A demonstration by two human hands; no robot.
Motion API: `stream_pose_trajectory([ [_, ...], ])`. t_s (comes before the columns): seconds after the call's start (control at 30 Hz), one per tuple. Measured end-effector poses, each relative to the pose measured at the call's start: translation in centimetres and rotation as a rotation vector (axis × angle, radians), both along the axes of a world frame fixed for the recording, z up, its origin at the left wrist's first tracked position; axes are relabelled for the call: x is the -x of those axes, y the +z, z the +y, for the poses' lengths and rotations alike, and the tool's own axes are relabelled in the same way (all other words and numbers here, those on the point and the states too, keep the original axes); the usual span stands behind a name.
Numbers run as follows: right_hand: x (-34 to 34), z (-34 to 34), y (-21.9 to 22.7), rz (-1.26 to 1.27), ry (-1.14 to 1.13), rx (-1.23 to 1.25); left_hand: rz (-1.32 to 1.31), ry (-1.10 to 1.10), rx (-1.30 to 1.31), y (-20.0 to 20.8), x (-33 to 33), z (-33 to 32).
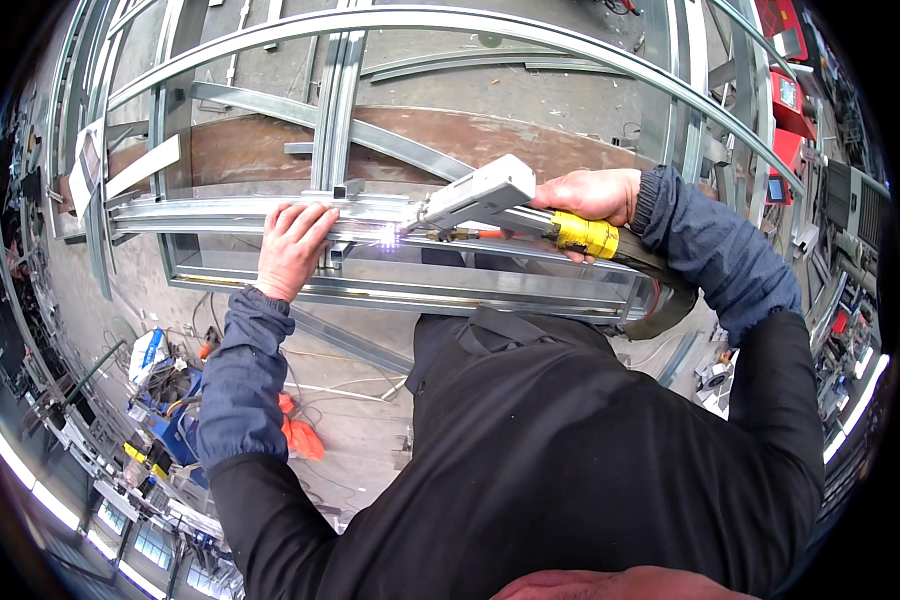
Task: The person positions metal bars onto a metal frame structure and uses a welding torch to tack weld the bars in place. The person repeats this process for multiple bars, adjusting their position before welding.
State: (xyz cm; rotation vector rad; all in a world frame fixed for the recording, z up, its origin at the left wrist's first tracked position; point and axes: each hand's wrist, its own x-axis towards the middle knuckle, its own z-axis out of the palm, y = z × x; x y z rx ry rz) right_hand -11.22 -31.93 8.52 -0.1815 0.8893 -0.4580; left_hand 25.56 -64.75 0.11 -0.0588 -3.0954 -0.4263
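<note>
My left hand [292, 248] lies over a long silvery metal rail [200, 212], its fingers bent across the top and pressing on it. In my right hand [592, 195] is a grey-and-white handheld welding gun [482, 192], gripped behind its boxy head. Yellow tape [585, 235] wraps the rear of the gun, and a thick dark cable [670, 305] loops from it under my right forearm. At the gun's tip a bright violet-white spark [388, 237] glows against the rail, a short way right of my left fingers. My right fingertips are partly hidden behind the gun.
The rail belongs to a large metal frame with upright posts [338, 110] and a curved top bar [450, 18]. Behind it a rusty brown plate [240, 155] lies on the floor. Red machines [788, 100] stand at right. Cables and an orange bag [302, 437] lie at lower left.
</note>
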Motion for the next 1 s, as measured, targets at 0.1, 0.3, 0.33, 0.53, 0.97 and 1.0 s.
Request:
stream_pose_trajectory([
  [0.1,0.1,0.4,-0.6,0.020,0.005,-0.046,-0.001,-0.001,0.002,0.1,-0.1,0.0],
  [0.3,0.0,0.3,0.1,0.050,0.027,-0.038,-0.013,-0.001,0.009,0.2,-0.1,0.1],
  [0.33,0.0,0.2,0.2,0.052,0.030,-0.031,-0.012,-0.003,0.009,0.2,0.0,0.1],
  [0.53,0.0,0.4,0.6,0.071,0.035,-0.005,0.016,-0.008,0.049,-0.2,-0.2,0.1],
  [0.97,0.3,1.4,-0.6,0.030,0.051,0.003,0.009,-0.011,0.012,0.1,-0.1,0.0],
  [1.0,0.3,1.4,-0.5,0.035,0.052,-0.006,0.003,-0.011,0.009,0.1,-0.1,0.0],
])
